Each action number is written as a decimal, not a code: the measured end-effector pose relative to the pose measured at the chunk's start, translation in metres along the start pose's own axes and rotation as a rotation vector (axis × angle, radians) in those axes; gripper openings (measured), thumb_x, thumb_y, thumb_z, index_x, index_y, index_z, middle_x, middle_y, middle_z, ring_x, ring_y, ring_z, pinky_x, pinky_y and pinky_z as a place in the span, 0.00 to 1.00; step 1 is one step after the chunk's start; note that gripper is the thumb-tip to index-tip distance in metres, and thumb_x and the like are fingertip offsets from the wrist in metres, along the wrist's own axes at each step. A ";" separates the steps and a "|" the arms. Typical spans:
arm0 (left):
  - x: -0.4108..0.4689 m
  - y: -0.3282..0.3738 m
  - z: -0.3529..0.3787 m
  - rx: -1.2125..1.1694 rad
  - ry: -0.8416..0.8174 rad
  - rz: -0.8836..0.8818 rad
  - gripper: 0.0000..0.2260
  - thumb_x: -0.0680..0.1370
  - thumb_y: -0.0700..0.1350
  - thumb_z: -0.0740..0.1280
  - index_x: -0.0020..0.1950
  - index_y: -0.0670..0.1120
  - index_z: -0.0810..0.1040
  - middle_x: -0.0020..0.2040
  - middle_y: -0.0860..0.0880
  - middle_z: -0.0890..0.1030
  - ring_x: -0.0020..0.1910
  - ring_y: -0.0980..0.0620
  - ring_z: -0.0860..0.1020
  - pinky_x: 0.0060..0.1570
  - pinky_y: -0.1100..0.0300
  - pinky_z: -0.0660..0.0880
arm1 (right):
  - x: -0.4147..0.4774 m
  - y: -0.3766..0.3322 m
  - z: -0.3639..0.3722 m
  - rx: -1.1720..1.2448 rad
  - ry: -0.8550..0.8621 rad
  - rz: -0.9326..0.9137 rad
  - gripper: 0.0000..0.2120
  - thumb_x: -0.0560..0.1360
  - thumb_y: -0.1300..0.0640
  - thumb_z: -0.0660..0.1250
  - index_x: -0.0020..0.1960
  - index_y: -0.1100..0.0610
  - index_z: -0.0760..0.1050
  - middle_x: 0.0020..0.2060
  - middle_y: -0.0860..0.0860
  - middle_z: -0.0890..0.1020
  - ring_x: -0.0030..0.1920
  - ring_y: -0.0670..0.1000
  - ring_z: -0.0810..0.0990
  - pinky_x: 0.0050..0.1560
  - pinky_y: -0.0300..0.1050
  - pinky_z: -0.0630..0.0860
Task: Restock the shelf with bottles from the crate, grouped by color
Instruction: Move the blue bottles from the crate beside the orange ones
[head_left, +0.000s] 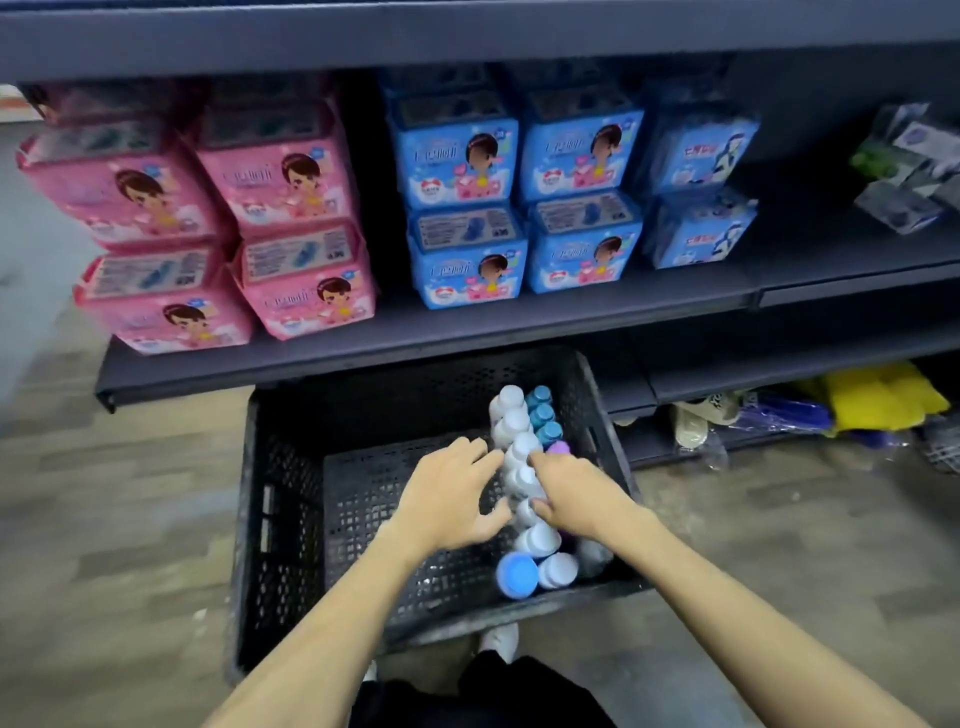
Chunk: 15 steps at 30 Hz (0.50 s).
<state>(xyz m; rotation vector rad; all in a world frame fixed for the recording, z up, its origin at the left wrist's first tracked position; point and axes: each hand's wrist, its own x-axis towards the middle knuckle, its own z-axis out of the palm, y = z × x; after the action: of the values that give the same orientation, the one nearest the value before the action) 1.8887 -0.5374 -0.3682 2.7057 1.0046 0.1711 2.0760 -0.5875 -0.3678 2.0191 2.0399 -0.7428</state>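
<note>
Many bottles (523, 446) sit in the crate (283, 467), none shelved; our left hand (452, 499) is loose, our right hand (582, 499) unclear.

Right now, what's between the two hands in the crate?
A row of white-capped bottles lies between the left hand and right hand, seen in the head view.

White, teal and blue bottles (511, 400) stand along the right of the crate (280, 467).

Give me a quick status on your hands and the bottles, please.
Left hand and right hand both in the black crate, at the row of white-capped bottles; grip unclear. Teal-capped bottles alongside, untouched. Nothing blocking.
</note>
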 end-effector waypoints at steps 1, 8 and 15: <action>-0.004 0.001 0.008 0.001 -0.021 -0.011 0.15 0.68 0.58 0.63 0.43 0.46 0.74 0.36 0.52 0.71 0.36 0.50 0.70 0.31 0.60 0.62 | 0.000 -0.001 0.009 0.026 -0.045 -0.022 0.14 0.78 0.55 0.65 0.59 0.61 0.68 0.54 0.59 0.79 0.52 0.62 0.80 0.46 0.52 0.75; -0.033 0.003 0.045 0.011 -0.161 -0.073 0.13 0.66 0.55 0.65 0.44 0.47 0.75 0.38 0.51 0.74 0.37 0.49 0.73 0.32 0.57 0.70 | 0.000 -0.016 0.054 0.040 -0.256 -0.136 0.22 0.74 0.52 0.72 0.62 0.61 0.70 0.59 0.60 0.78 0.59 0.62 0.78 0.52 0.51 0.75; -0.054 -0.004 0.058 0.054 -0.166 -0.114 0.10 0.64 0.50 0.65 0.43 0.49 0.73 0.37 0.52 0.74 0.36 0.51 0.74 0.29 0.59 0.68 | 0.011 -0.025 0.075 -0.017 -0.339 -0.101 0.21 0.70 0.53 0.76 0.57 0.61 0.74 0.57 0.62 0.80 0.57 0.61 0.80 0.52 0.50 0.77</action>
<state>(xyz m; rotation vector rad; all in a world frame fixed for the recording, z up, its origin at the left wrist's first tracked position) 1.8570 -0.5808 -0.4266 2.6486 1.1235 -0.1020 2.0343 -0.6113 -0.4316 1.6547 1.9492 -1.0057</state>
